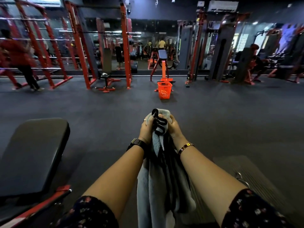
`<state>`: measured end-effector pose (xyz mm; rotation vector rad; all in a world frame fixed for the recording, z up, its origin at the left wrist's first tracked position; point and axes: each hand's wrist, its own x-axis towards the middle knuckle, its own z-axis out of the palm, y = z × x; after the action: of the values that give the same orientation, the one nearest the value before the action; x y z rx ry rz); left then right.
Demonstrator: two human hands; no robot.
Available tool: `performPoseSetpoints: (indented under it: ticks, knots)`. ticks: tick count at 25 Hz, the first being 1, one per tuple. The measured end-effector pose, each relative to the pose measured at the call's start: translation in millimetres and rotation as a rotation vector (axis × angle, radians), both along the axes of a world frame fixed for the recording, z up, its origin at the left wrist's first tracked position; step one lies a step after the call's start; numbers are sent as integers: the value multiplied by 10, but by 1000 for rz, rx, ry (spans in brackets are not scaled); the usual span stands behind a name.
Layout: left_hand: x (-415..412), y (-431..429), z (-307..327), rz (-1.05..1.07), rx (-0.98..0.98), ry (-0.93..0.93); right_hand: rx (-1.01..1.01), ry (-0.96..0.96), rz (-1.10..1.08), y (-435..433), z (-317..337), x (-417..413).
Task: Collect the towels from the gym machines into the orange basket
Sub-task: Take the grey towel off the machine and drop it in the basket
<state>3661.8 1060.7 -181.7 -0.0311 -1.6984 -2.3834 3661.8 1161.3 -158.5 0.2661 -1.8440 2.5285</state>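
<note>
GYM FLOOR — Both hands of a person in floral sleeves (92,211) clutch a bundle of towels (156,142), held well short of the orange basket (164,90) that stands upright on the dark rubber floor (213,112) straight ahead. The left hand (146,129), with a ring on one finger and a black watch (136,143) at the wrist, curls its fingers round the bundle's left side. The right hand (174,127), with a gold bracelet (185,146) at the wrist, grips the right side. The two hands are close together, with the cloth bunched between them.

The towels are grey, with black cloth or straps mixed in — which of the two, the view does not make plain. They hang in long folds between the forearms, on the near side of the basket.

The basket sits just in front of a red-framed bench machine (162,63) with a dark pad, its perforated wall facing the camera. What lies inside it cannot be seen.

Left of the basket, red power racks (79,46) stand before a mirrored wall, and farther left again is a blurred person in a red top (18,60). Well nearer than the basket and to its left, a black padded bench (34,153) on a red frame fills the lower corner.
</note>
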Motion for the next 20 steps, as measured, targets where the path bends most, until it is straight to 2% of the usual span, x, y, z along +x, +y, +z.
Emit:
performPoseSetpoints:
  ticks: [10,20]
  knots:
    - [-1391,-510,-127,65,42,-25,-32,-26,85,-518,-93,-1398]
    - [-3422,-1850,-282,80,60,-59,-18,-44,61,-1843,-154,-3326]
